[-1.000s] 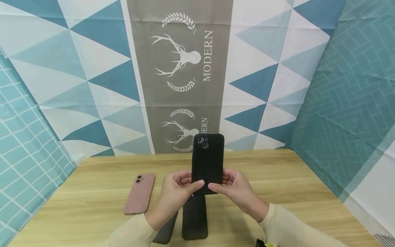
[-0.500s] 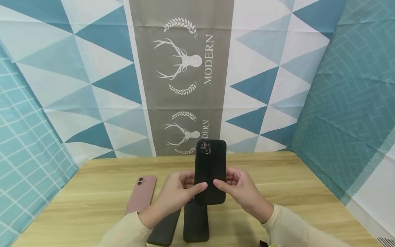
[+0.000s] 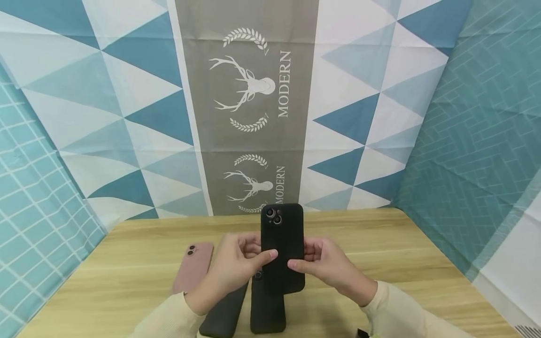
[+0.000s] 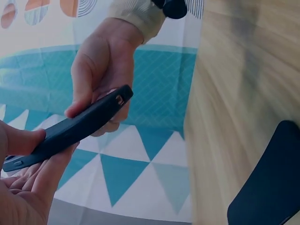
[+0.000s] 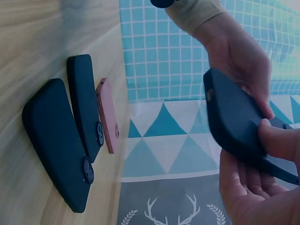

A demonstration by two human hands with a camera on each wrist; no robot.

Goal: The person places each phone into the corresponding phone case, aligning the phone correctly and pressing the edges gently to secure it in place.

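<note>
A black phone case is held upright in front of me, its back and camera lens rings facing the head camera. My left hand grips its left edge, thumb across the back and fingers behind. From the other side my right hand pinches the right edge the same way. The left wrist view shows the case edge-on, slightly curved, with a port cutout at one end. Its lower part overlaps a second black case lying on the table. Another black case lies left of that, partly hidden by my left forearm.
A pink phone case lies farther left on the wooden table. A small dark object shows at the bottom edge by my right sleeve. Patterned cloth hangs behind the table and along both sides.
The held case has come down, covering more of the black case below it. Both hands keep their grip on its edges, and the head view has shifted slightly.
</note>
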